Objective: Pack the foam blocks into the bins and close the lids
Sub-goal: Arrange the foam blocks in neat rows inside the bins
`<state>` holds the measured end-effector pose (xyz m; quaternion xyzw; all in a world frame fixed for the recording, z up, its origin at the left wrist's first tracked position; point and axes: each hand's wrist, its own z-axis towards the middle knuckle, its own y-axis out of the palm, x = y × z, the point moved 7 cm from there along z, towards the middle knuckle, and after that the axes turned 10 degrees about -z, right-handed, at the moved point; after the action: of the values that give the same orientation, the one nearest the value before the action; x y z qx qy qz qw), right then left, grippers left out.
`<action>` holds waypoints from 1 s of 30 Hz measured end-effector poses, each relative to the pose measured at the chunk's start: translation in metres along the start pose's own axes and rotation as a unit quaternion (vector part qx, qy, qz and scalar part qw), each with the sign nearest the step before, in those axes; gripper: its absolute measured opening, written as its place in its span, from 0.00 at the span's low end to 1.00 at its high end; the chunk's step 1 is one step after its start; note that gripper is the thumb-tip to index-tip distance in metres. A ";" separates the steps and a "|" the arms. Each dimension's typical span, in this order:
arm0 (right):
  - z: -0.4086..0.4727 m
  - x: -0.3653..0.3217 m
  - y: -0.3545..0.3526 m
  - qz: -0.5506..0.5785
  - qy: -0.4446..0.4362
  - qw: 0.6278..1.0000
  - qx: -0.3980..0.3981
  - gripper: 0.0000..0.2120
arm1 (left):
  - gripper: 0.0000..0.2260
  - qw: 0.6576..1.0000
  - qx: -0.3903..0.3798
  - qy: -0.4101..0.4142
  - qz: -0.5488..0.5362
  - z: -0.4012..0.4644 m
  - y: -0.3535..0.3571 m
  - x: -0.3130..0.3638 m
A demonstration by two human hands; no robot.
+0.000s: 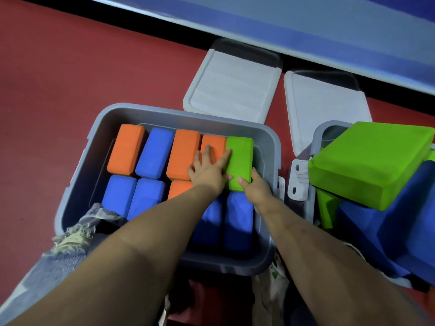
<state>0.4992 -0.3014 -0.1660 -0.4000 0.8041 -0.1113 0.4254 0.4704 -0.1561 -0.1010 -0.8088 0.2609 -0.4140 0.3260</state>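
Red floor (70,74) — two grey bins (273,147) (open), two lids (233,83) flat

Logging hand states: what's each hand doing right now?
Left hand: open, fingers flat on the blocks.
Right hand: grips the green block.

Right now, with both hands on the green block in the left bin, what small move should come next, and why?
Probably press the green block down level: the left hand lies flat beside it, the right hand holds its near corner, and the lid lies off the bin.
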 end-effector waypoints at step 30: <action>-0.264 0.017 -0.174 0.214 0.050 0.963 0.158 0.18 | 0.23 0.959 -0.126 0.000 -0.255 -0.152 -0.038 0.180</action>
<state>0.3853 -0.4703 0.0766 -0.1408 0.8636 -0.1632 0.4558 0.4425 -0.3032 0.0853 -0.8828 0.0964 -0.4476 0.1055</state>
